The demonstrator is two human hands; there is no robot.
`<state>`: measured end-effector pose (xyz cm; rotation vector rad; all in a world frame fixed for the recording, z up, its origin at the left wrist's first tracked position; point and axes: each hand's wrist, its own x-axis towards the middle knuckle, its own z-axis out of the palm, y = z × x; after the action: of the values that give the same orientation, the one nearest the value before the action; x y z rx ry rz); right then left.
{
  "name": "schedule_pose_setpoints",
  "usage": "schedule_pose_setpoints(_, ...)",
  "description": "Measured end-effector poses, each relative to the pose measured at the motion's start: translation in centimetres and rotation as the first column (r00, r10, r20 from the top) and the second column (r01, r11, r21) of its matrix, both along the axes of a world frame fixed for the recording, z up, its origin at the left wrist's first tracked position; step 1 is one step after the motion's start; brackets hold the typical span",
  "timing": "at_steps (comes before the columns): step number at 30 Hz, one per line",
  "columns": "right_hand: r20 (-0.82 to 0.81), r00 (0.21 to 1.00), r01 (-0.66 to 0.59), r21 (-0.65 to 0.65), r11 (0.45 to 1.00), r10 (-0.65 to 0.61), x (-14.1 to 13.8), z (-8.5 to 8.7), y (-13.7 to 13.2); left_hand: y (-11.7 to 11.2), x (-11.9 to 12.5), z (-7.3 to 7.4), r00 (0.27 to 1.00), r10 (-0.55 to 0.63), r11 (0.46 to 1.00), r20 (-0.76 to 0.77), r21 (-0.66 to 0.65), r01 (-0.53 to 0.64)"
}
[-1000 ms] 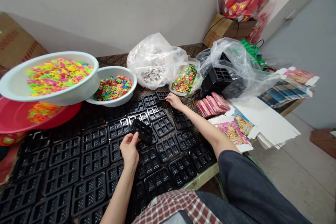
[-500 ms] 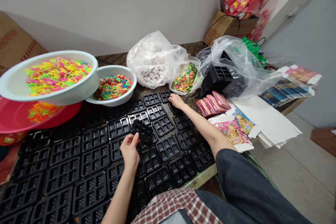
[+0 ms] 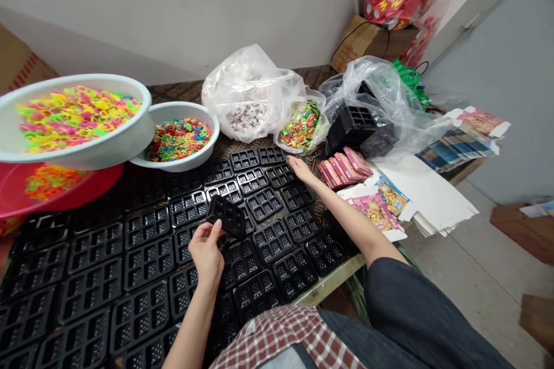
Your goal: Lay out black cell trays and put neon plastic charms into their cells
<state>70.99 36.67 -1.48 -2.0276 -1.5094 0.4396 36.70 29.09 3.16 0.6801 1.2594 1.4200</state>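
My left hand [image 3: 208, 253] grips a small stack of black plastic compartment trays [image 3: 225, 217] by its near edge, thumb on top, tilted above the table. Below it, many trays of the same kind [image 3: 272, 240] lie side by side in rows. At the far right end of the rows, my right hand [image 3: 300, 170] is stretched out with its fingertips beside the corner of a tray [image 3: 272, 155]. No object shows in its fingers, which are partly hidden by the back of the hand.
Pale basins [image 3: 179, 164] of colourful small plastic pieces stand left, above a red basin [image 3: 99, 184]. Clear bags [image 3: 251, 81] and a bag of green-red packets [image 3: 303, 127] lie behind. More stacked trays [image 3: 352, 127], pink boxes [image 3: 341, 167] and flat cartons [image 3: 433, 190] are right.
My right hand has moved slightly right, and the far-corner trays now show more fully. My left hand still holds the stack. The whole view has shifted a little.
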Motion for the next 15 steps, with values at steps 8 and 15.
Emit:
schedule_pose_setpoints(8,0.185,0.717,-0.697,0.175,0.695,0.672,-12.8,8.3,-10.0,-2.0,3.1,3.4,0.943,-0.239,0.966,0.232,-0.043,0.255)
schedule_pose_setpoints(15,0.465,0.736,-0.638,0.232,0.735,0.492,-11.3,10.5,-11.9,-3.1,4.0,2.9,0.883,-0.447,0.888,0.142,-0.048,0.458)
